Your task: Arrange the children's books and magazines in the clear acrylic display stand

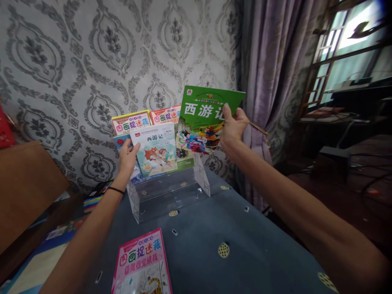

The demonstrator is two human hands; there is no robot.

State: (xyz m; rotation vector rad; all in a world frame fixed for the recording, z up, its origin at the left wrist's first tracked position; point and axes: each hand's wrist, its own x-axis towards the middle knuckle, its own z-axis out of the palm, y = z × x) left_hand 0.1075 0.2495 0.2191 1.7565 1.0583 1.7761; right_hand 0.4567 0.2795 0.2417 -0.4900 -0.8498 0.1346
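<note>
My right hand [234, 124] grips the right edge of a green picture book [200, 110], its thumb on the cover. That book is tilted and held up at the right end of a clear acrylic book stand [167, 196]. My left hand [128, 155] is closed on the left edge of a white book [157, 149], thumb at the front; its other fingers are partly hidden. The white book stands upright on the rack, in front of a blue-covered book. Behind them stand a yellow-edged book [131, 122] and a red-edged book [165, 114].
A pink book [142, 261] lies on the dark blue tablecloth [202, 237] in front of the stand. At left are a cardboard box [30, 192], a stack of books [93, 200] and a blue-edged book [45, 261]. Patterned wall behind; a purple curtain [263, 61] hangs at right.
</note>
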